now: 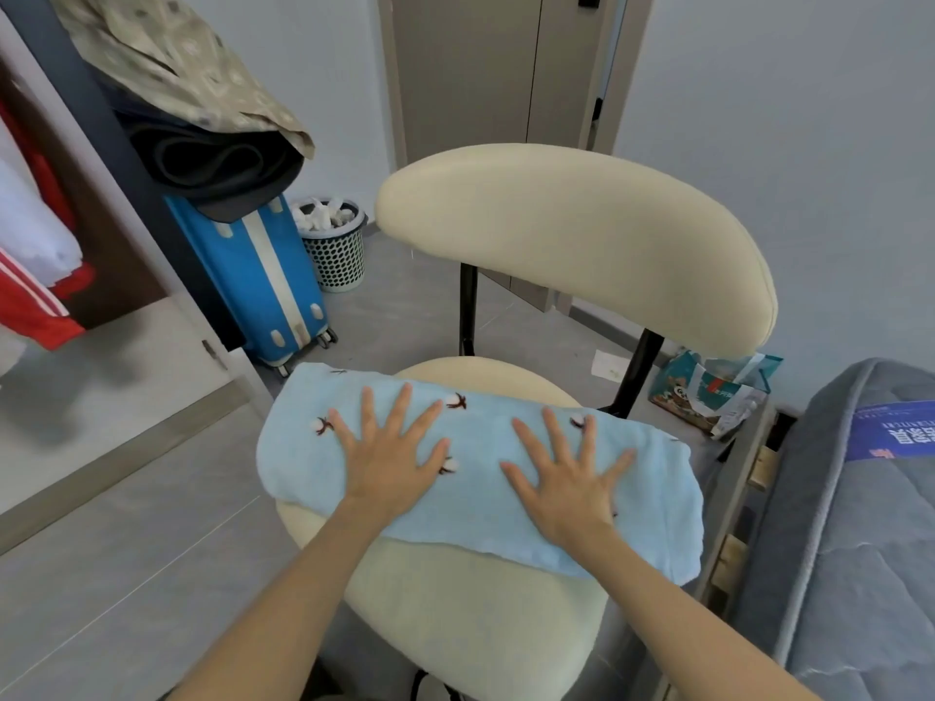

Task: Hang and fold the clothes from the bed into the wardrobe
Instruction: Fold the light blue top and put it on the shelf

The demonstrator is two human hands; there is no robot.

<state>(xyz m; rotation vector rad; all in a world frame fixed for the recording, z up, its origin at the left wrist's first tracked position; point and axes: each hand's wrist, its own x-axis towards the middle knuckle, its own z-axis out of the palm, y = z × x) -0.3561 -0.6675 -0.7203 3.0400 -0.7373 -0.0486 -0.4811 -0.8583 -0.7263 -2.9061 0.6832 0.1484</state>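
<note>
Folded blue cloth (480, 478) lying across chair (577, 245) seat, left hand (389, 447) and right hand (566, 473) both pressed flat on cloth, fingers spread, grasping nothing, bed (860, 523) right of chair

Nothing here can be read outright. A blue rectangular label (893, 430) on the grey quilted mattress (860, 574) at the right carries large white characters and a line of smaller ones (all upside down from this view and too blurred to make out). The teal printed plastic bag (708, 397) behind the chair shows a panda picture and a red patch with small lettering, illegible.
</note>
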